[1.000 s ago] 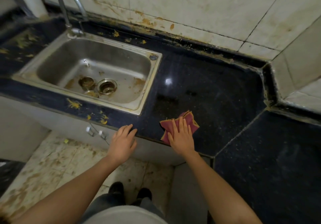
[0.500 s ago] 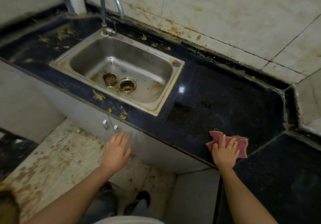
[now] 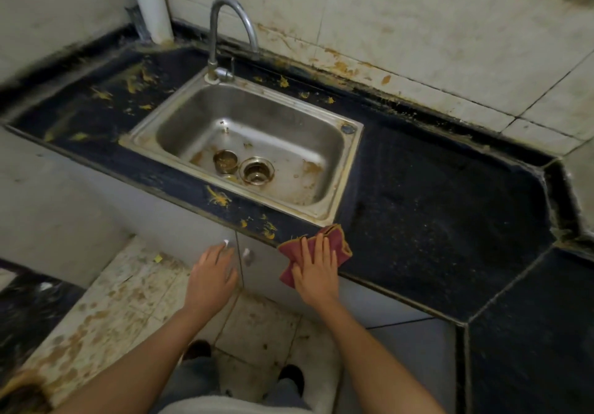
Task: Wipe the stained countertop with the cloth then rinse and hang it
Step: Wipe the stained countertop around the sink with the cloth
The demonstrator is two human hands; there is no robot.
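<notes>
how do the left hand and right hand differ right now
The left hand holds nothing; the right hand presses flat on the dark red cloth. The left hand hangs in front of the grey cabinet door; the right hand lies on the front edge of the black speckled countertop, by the near corner of the steel sink. Both are palm down with fingers straight.
</notes>
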